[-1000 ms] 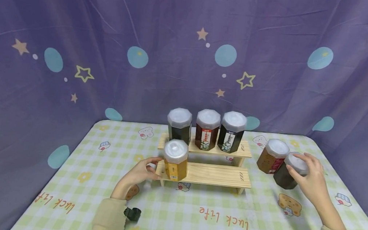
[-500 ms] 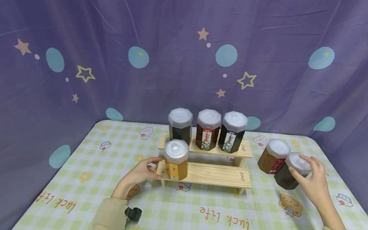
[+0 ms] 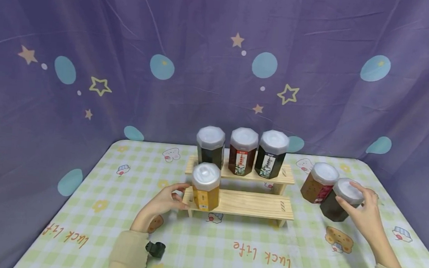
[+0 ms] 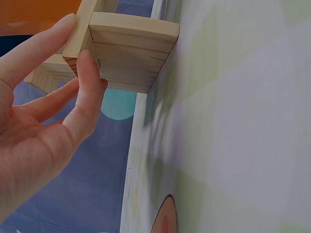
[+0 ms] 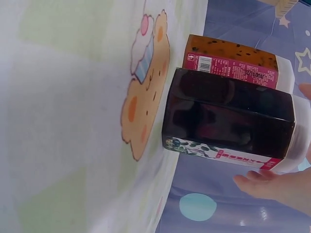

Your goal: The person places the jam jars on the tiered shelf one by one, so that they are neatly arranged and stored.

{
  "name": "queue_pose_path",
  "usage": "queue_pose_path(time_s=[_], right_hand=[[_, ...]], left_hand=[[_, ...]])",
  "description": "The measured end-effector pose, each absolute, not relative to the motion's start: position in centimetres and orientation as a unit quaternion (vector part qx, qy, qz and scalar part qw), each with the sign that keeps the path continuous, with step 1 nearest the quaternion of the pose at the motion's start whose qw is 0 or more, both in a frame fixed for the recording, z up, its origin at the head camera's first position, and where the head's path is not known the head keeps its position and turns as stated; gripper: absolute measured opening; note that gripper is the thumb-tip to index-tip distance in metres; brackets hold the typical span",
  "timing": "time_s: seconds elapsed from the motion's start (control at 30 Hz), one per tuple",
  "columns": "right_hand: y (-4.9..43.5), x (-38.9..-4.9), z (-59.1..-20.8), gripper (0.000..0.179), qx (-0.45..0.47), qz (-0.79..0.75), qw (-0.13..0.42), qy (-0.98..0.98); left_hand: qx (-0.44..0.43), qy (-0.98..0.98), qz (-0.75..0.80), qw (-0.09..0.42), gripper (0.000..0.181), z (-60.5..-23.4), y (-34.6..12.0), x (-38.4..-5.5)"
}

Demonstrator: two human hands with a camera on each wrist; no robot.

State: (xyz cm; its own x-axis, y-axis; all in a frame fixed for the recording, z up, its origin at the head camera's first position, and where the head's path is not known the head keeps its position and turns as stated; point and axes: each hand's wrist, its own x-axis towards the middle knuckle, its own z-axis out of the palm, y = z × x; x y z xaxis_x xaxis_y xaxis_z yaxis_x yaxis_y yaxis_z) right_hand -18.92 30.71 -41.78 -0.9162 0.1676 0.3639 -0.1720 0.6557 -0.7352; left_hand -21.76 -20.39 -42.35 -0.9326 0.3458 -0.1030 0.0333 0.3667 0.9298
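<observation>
My left hand (image 3: 165,198) grips the left end of a two-step wooden shelf (image 3: 250,203); in the left wrist view its fingers (image 4: 87,73) lie against the plank's end. Beside that hand, a yellow jar (image 3: 205,188) with a frosted lid stands on the lower step. At the right of the table, my right hand (image 3: 363,206) holds a dark jar (image 3: 333,206) by its whitish lid, thumb on one side and fingers on the other. The right wrist view shows the dark jar's black side and the white-and-red label (image 5: 218,153). Touching it in view is a brown jar (image 3: 314,187) with a magenta label.
On the upper step stand three dark jars: a black one (image 3: 210,153) at left, a reddish-brown one (image 3: 242,153) in the middle, a black one (image 3: 271,156) at right. A checked tablecloth (image 3: 259,240) covers the table. A purple curtain (image 3: 186,106) hangs behind.
Almost nothing differs. The fingers of my right hand have shifted slightly at the dark jar's lid; my left hand and the jars stay where they were.
</observation>
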Motion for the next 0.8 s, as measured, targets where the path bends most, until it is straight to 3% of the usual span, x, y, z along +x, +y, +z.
queue_pose_path(time_s=[0.8], right_hand=[[30.8, -19.5, -42.9, 0.07, -0.027, 0.438, 0.176, -0.881]], left_hand=[[0.113, 0.817, 0.549, 0.136, 0.067, -43.2, -20.5, -22.1]])
